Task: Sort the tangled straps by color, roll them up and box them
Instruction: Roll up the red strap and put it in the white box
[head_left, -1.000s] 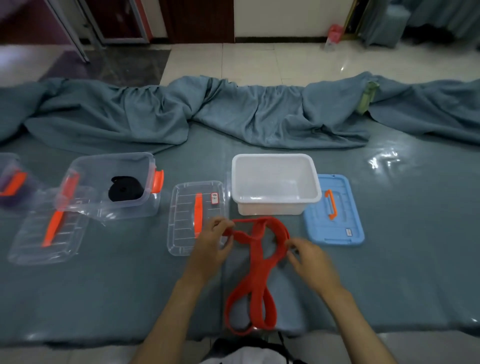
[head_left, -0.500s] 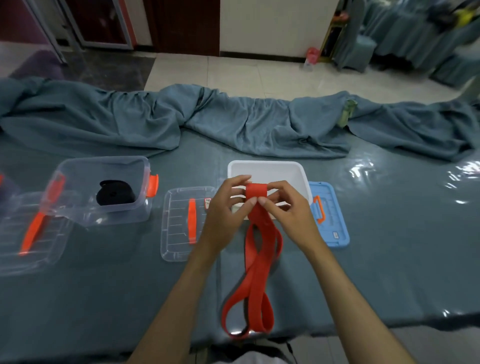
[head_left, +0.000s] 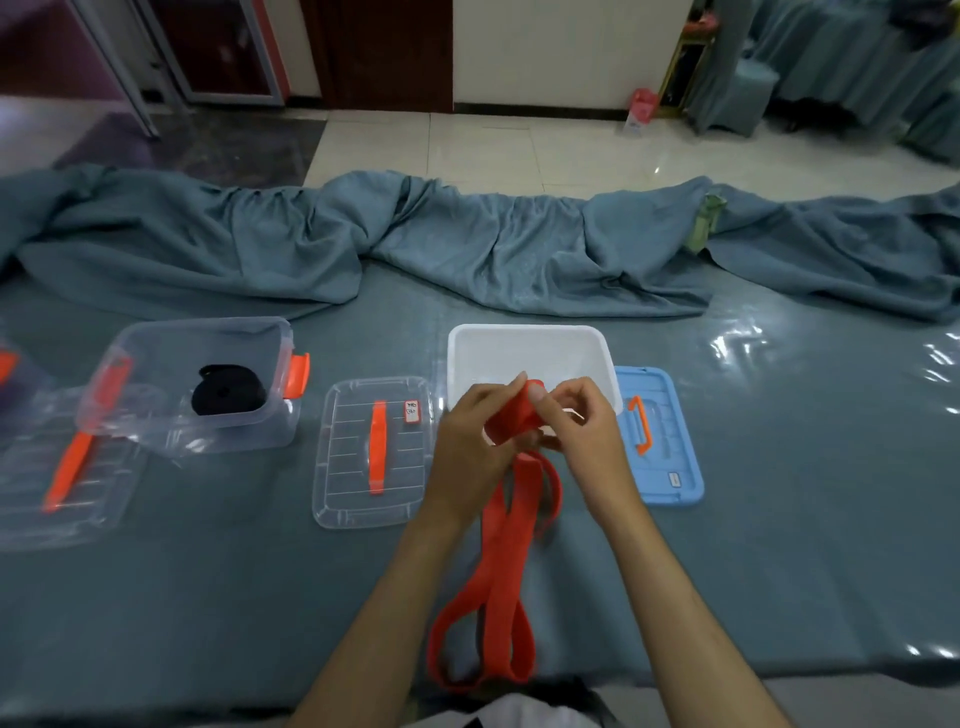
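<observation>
A long red strap (head_left: 498, 561) trails from my hands down to the table's near edge in loose loops. Its upper end is folded over between my fingers just in front of the white box (head_left: 527, 348). My left hand (head_left: 475, 447) grips the folded end from the left. My right hand (head_left: 582, 431) pinches it from the right. A rolled black strap (head_left: 227, 389) lies inside the clear box (head_left: 208, 384) at the left.
A clear lid (head_left: 371, 452) with an orange handle lies left of my hands, and a blue lid (head_left: 657, 436) lies right of the white box. Another clear lid (head_left: 62, 473) lies at the far left. Bunched teal cloth (head_left: 467, 244) runs along the table's far side.
Both hands gathered the strap's far end together, lifted it off the table and have folded it over. The hanging loops have drawn in narrower.
</observation>
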